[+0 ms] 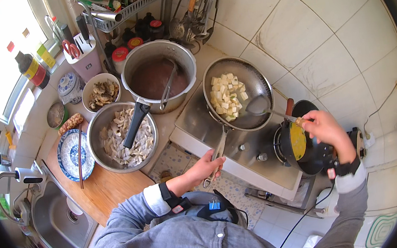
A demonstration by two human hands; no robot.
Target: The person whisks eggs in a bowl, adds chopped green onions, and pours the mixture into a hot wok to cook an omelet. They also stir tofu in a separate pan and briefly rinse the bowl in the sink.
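Observation:
My left hand (202,170) grips the metal handle (222,141) of a wok (257,78) on the left side of the stove. Pale cubes that look like tofu (226,94) lie toward the wok's left side, with green bits among them. In my right hand (320,129) is a spatula or turner (279,114), held by its wooden-ended handle. Its broad metal blade (257,105) rests inside the wok, right of the cubes. Just below my right forearm and hand sits a dark pan (312,157) with a yellow, egg-like layer (297,140) in it.
Left of the stove stand a pressure cooker pot (129,71) of brownish liquid, a steel bowl (94,149) of torn mushroom-like pieces and a bowl of dark pieces (103,94). A blue-patterned plate (73,162) with chopsticks (79,154) overlaps the wooden board (118,190). Beyond is a sink (57,215).

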